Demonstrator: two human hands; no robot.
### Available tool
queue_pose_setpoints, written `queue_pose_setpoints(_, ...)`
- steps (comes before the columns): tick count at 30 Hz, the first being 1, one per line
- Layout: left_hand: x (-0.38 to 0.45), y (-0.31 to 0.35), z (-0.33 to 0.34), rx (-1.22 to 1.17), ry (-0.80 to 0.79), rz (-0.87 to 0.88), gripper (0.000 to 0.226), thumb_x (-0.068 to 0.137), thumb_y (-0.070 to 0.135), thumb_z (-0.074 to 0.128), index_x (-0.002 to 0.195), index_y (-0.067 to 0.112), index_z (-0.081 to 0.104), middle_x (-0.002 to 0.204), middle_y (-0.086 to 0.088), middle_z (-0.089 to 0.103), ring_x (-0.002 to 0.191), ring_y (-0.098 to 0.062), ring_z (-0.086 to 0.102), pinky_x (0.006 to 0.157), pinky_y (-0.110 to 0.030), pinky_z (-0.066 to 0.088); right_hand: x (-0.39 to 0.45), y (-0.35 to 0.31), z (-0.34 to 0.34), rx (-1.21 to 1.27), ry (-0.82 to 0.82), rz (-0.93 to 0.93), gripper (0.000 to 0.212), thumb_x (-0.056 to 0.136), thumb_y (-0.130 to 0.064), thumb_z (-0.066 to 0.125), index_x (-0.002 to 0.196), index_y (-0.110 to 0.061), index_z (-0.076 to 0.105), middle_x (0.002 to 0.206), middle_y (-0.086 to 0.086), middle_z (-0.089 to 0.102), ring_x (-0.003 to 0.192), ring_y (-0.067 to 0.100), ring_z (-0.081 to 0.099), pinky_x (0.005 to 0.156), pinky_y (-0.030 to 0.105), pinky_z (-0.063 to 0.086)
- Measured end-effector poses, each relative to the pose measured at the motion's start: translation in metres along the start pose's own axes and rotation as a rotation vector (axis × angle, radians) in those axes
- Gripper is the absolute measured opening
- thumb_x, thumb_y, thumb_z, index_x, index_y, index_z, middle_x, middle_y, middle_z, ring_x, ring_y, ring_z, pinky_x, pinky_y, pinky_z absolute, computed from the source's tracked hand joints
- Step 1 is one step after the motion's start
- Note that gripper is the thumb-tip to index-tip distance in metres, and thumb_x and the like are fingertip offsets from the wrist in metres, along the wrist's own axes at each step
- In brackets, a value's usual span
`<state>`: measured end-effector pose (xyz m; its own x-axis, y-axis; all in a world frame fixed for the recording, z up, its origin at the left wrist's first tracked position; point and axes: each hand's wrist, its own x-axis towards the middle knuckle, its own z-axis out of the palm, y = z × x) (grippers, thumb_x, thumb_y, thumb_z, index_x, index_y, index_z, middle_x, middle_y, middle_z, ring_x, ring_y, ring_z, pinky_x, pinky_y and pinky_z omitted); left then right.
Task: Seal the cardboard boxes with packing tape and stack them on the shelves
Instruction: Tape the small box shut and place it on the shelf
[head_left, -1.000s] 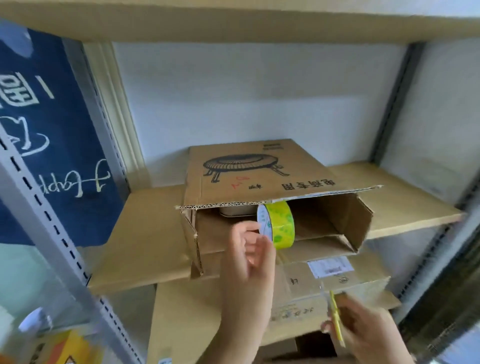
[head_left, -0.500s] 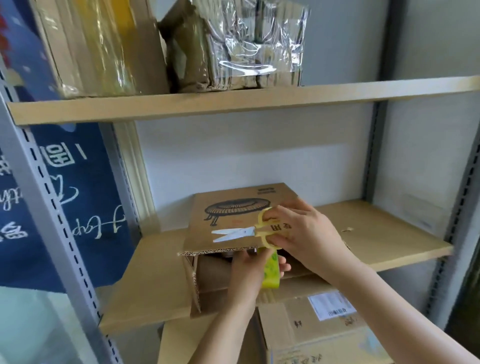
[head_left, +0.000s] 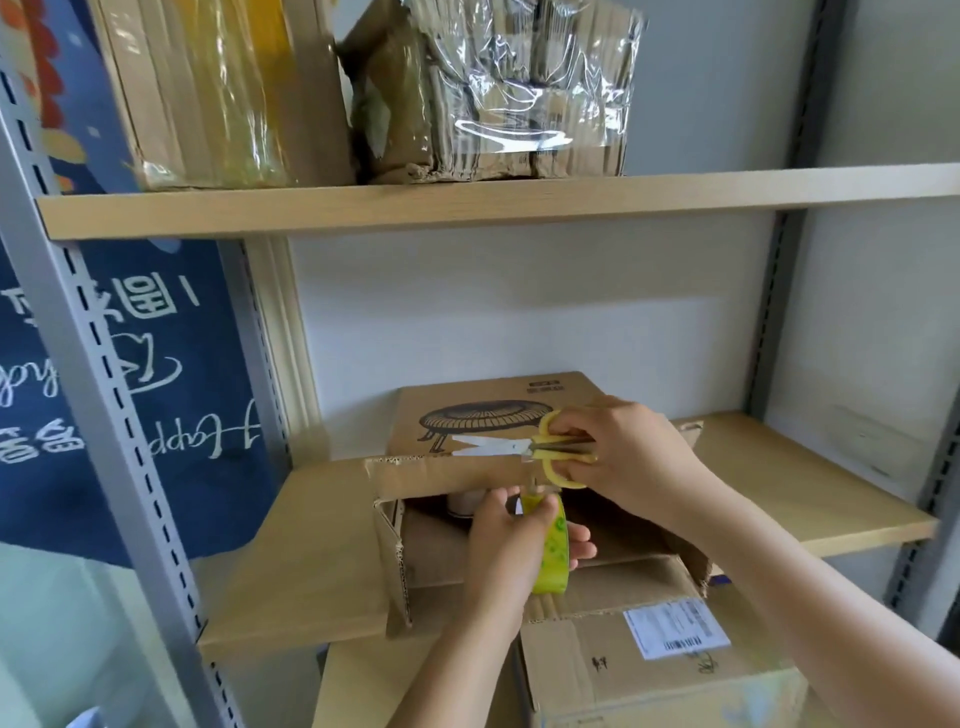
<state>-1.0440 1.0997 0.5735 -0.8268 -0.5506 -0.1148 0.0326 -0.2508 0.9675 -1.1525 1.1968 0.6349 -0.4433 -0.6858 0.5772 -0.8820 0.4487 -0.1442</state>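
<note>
Cardboard box (head_left: 498, 415) is seen from the head camera lying on its side on the middle shelf (head_left: 779, 467), its open mouth turned toward the person and its long axis running left to right across the board. Its upper flap (head_left: 441, 475) hangs forward over the opening, just above both hands. The tape roll (head_left: 551, 545) is pinched upright in the left hand (head_left: 511, 540), right at the mouth of the box and below the flap. The yellow-handled scissors (head_left: 524, 447) are gripped by the right hand (head_left: 621, 457), fingers curled through the loops, blades shut and pointing left along the flap's edge. The right hand is held above the left, wrist bent inward, and lies nearer the flap; a cut of the tape looks likely. A second box (head_left: 649, 665) with a label is visible on the level below.
</note>
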Motion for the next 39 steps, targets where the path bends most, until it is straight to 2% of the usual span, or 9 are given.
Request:
queue_pose_setpoints(5, -0.006, 0.004, 0.006, 0.016, 0.012, 0.008, 0.016, 0.103, 0.016, 0.052, 0.118, 0.014, 0.047, 0.071, -0.018, 0.074, 0.054, -0.025, 0.071, 0.051, -0.025, 0.056, 0.013, 0.007, 0.002, 0.071, -0.052, 0.044, 0.035, 0.077, -0.036, 0.076, 0.111, -0.034, 0.067, 0.097, -0.012, 0.068, 0.078, 0.011, 0.053, 0.062, 0.024, 0.038)
queue_pose_setpoints(14, -0.015, -0.007, 0.008, -0.015, -0.051, -0.021, 0.012, 0.105, 0.022, 0.045, 0.107, 0.015, 0.055, 0.073, -0.02, 0.074, 0.055, -0.027, 0.071, 0.05, -0.026, 0.054, 0.006, 0.002, -0.009, 0.142, -0.086, 0.038, 0.032, 0.081, -0.031, 0.075, 0.113, -0.03, 0.068, 0.105, -0.005, 0.064, 0.089, 0.014, 0.06, 0.078, 0.034, 0.054)
queue_pose_setpoints(18, -0.01, -0.005, 0.001, -0.077, -0.021, -0.054, 0.015, 0.103, 0.025, 0.05, 0.109, 0.012, 0.054, 0.069, -0.019, 0.073, 0.052, -0.028, 0.07, 0.049, -0.027, 0.055, -0.024, -0.012, -0.05, 0.131, 0.014, 0.009, 0.031, 0.076, -0.048, 0.062, 0.107, -0.041, 0.062, 0.091, -0.011, 0.061, 0.079, 0.007, 0.058, 0.067, 0.036, 0.053)
queue_pose_setpoints(22, -0.007, -0.007, -0.003, -0.072, -0.027, -0.035, 0.014, 0.101, 0.02, 0.051, 0.107, 0.009, 0.057, 0.064, -0.017, 0.07, 0.05, -0.028, 0.068, 0.046, -0.027, 0.052, -0.079, -0.017, -0.076, -0.047, -0.197, 0.014, 0.037, 0.073, -0.066, 0.042, 0.105, -0.05, 0.047, 0.078, -0.018, 0.062, 0.066, 0.001, 0.062, 0.051, 0.018, 0.049)
queue_pose_setpoints(25, -0.007, -0.009, -0.004, -0.059, -0.03, -0.007, 0.01, 0.101, 0.02, 0.055, 0.1, 0.011, 0.057, 0.058, -0.011, 0.068, 0.047, -0.025, 0.067, 0.045, -0.027, 0.052, -0.116, -0.006, -0.075, -0.106, -0.44, 0.039, 0.032, 0.067, -0.084, 0.04, 0.095, -0.068, 0.042, 0.105, -0.046, 0.046, 0.086, -0.015, 0.055, 0.052, 0.015, 0.049)
queue_pose_setpoints(28, -0.01, -0.014, 0.0, -0.07, -0.037, -0.018, 0.011, 0.101, 0.024, 0.055, 0.102, 0.013, 0.055, 0.056, -0.014, 0.067, 0.044, -0.025, 0.065, 0.045, -0.025, 0.052, -0.123, 0.007, -0.073, -0.058, -0.633, 0.154, 0.039, 0.06, -0.095, 0.043, 0.092, -0.074, 0.038, 0.107, -0.049, 0.041, 0.085, -0.015, 0.053, 0.058, 0.01, 0.044)
queue_pose_setpoints(33, -0.018, -0.02, 0.006, -0.064, -0.058, -0.029, 0.007, 0.103, 0.026, 0.047, 0.107, 0.021, 0.05, 0.056, -0.014, 0.065, 0.044, -0.026, 0.063, 0.045, -0.023, 0.05, -0.094, 0.014, -0.067, 0.232, -0.748, 0.358, 0.035, 0.072, -0.071, 0.062, 0.089, -0.04, 0.064, 0.091, -0.01, 0.069, 0.065, 0.007, 0.071, 0.052, 0.017, 0.053)
queue_pose_setpoints(36, -0.022, -0.021, 0.006, -0.104, -0.065, -0.052, 0.008, 0.102, 0.023, 0.045, 0.109, 0.019, 0.048, 0.055, -0.015, 0.062, 0.044, -0.027, 0.062, 0.045, -0.023, 0.049, -0.073, 0.013, -0.064, 0.23, -0.815, 0.403, 0.022, 0.085, -0.057, 0.063, 0.085, -0.036, 0.068, 0.092, -0.001, 0.07, 0.066, 0.005, 0.072, 0.051, 0.02, 0.055)
queue_pose_setpoints(39, -0.027, -0.021, 0.007, -0.139, -0.071, -0.079, 0.011, 0.101, 0.02, 0.048, 0.111, 0.015, 0.047, 0.054, -0.016, 0.061, 0.043, -0.028, 0.06, 0.044, -0.024, 0.048, -0.057, 0.013, -0.057, 0.228, -0.868, 0.413, 0.036, 0.084, -0.061, 0.063, 0.081, -0.026, 0.069, 0.082, 0.004, 0.057, 0.066, 0.013, 0.069, 0.052, 0.022, 0.056)
